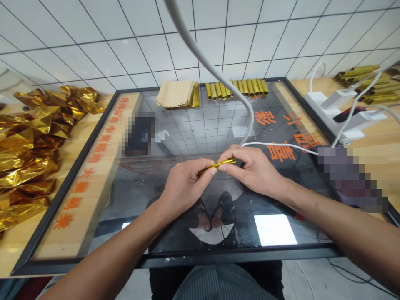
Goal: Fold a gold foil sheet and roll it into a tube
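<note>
I pinch a thin gold strip between the thumb and fingers of both hands — my left hand grips one end, my right hand the other, fingertips nearly meeting. The strip is above the middle of a dark glass panel. Toward the tiled wall, a stack of brown paper lies just beside a row of gold tubes — crumpled gold foil is heaped on my left.

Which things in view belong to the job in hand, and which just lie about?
Seemingly in the job:
held gold foil piece
tan paper stack
row of gold foil rolls
heaped gold foil

Apparently just lying about:
power strip
white cable
dark pixelated object, left
</note>
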